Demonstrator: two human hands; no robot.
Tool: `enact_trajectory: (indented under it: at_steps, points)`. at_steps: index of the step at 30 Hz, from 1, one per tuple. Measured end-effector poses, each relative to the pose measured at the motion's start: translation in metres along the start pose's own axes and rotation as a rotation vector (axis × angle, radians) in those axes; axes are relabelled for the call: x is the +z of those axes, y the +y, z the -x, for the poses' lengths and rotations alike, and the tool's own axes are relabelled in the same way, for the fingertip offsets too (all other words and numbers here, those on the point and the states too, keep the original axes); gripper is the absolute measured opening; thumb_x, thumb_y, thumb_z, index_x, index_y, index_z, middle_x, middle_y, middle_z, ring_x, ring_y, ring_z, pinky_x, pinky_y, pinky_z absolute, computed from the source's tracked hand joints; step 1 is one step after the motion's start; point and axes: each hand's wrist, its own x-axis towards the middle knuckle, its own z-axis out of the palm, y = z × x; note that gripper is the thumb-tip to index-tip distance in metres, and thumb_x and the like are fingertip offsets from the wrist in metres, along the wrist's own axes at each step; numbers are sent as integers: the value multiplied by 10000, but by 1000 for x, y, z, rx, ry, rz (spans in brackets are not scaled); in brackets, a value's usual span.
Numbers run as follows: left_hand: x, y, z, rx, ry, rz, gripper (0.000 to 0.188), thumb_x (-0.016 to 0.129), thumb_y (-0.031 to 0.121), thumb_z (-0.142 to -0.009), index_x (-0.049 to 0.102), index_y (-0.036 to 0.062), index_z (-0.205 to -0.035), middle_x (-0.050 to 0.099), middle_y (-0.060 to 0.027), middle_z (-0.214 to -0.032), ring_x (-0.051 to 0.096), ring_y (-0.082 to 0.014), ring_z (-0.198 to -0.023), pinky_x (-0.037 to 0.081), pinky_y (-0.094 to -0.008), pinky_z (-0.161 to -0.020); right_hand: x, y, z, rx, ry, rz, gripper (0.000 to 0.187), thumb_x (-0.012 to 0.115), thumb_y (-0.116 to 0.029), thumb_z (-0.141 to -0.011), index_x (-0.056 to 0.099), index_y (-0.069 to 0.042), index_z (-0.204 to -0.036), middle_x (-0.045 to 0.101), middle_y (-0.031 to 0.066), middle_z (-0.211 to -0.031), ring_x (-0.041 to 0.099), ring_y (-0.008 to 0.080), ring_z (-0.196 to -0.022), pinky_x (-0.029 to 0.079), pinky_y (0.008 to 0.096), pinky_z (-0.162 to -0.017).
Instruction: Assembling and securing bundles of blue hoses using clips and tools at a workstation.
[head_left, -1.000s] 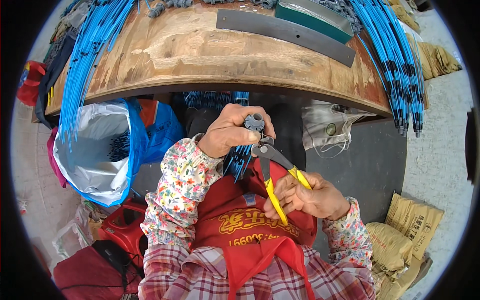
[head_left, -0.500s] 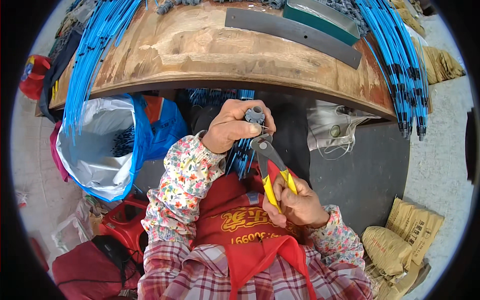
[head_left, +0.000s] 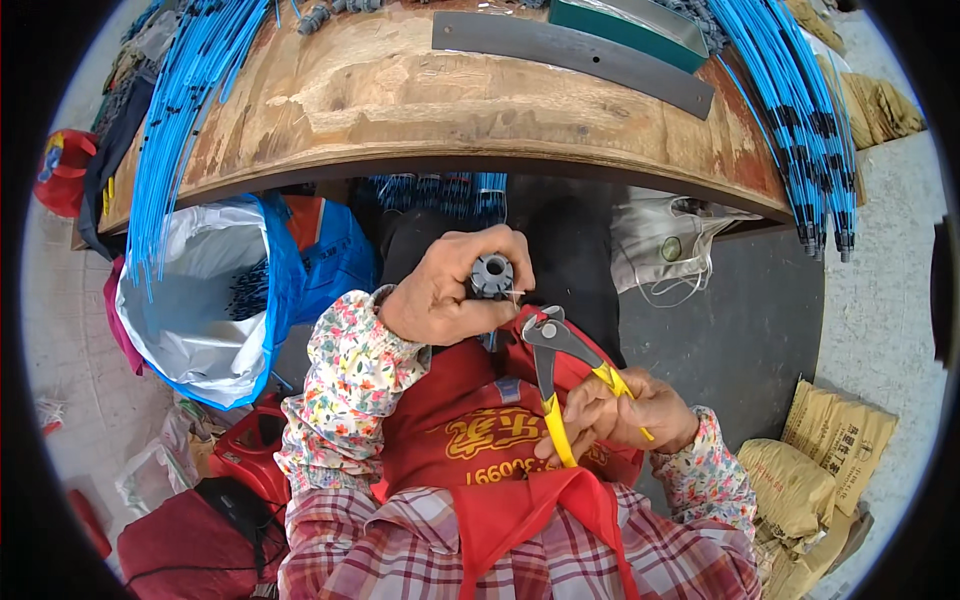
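My left hand (head_left: 450, 285) is closed around a dark grey round fitting (head_left: 492, 275) with a slotted rim and a hole in its middle. A thin pale strand sticks out from the fitting beside my fingertips. In my right hand (head_left: 635, 410) is a pair of yellow-handled cutting pliers (head_left: 556, 340), its handles spread apart. The head of the pliers points up toward the fitting, lying a little below and to the right of it, not touching it. What hangs below the fitting is mostly hidden by my left hand. Both hands are above my red apron (head_left: 470, 400).
A wooden table (head_left: 380, 110) stretches across ahead, bearing a flat metal bar (head_left: 570, 62) and a green tray (head_left: 640, 35). Blue rods (head_left: 185, 130) overhang it at left, more blue rods (head_left: 805, 130) at right. A white-lined blue bag (head_left: 165, 325) stands left; brown sacks (head_left: 835, 430) lie right.
The pliers have drawn back from the fitting, down and slightly right, and their handles have spread wider. My left hand has moved a little left and down with the fitting.
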Motion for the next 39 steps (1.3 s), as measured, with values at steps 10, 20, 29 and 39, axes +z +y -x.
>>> enact_trajectory:
  at_steps: [10,20,29,39]
  points:
    - [10,9,-3,-21,-221,-72,218,564,-29,-610,488,9,-811,462,-93,-696,473,-245,-594,370,-324,-545,5,-12,17,137,-31,-111,528,517,-382,-930,415,50,-1214,525,312,-1207,601,332,-1047,475,405,-903]
    - [17,7,-5,-10,-163,-99,207,559,-33,-602,478,12,-787,440,-95,-678,460,-251,-586,360,-330,-538,8,-9,18,106,65,88,426,521,-348,-941,460,12,-1160,562,184,-1156,598,248,-1022,475,339,-894]
    - [19,5,0,-7,-55,-107,197,573,-22,-588,485,16,-761,450,-89,-661,459,-239,-575,364,-314,-536,8,-3,8,75,201,344,261,507,-290,-960,482,-30,-966,603,113,-922,623,155,-794,478,250,-669]
    - [5,4,-2,-60,-228,-20,179,642,1,-611,541,9,-760,578,-88,-735,568,-203,-649,430,-288,-606,-7,21,6,79,-31,37,265,698,-108,-818,459,-30,-903,558,98,-631,570,139,-532,434,249,-460]
